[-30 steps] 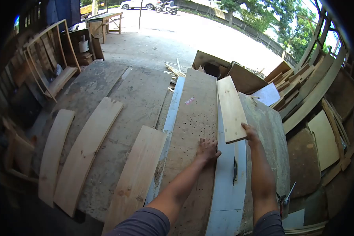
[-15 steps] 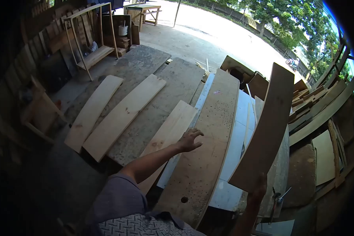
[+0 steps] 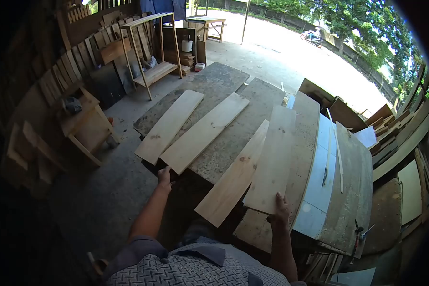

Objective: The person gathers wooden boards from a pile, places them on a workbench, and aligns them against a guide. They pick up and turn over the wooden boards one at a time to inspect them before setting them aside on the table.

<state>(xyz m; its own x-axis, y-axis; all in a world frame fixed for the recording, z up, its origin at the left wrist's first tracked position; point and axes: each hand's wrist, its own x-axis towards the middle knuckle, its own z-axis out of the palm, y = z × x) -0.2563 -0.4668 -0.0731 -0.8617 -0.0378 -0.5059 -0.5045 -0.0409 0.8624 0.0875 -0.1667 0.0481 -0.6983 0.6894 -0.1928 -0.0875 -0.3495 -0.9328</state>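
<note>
My right hand (image 3: 281, 209) is closed round the near right corner of a pale wooden board (image 3: 273, 152), its thumb on top. This board lies along the brown speckled panel (image 3: 304, 138) and partly overlaps another pale board (image 3: 233, 176) on its left. My left hand (image 3: 164, 178) is at the near end of a knotty pale board (image 3: 207, 131), fingers curled at its edge and partly hidden. A shorter pale board (image 3: 170, 125) lies to the left of that one.
The boards rest on worn grey tabletops (image 3: 219, 71). White panels (image 3: 317, 190) and a clamp (image 3: 358, 236) are at the right. A wooden frame stand (image 3: 159, 71) and a small wooden table (image 3: 83, 121) stand at the left. Stacked planks (image 3: 400, 136) line the far right.
The board in my right hand has come down from a raised, tilted position onto the brown panel. My left hand has moved left to the knotty board's near end. My view has turned left.
</note>
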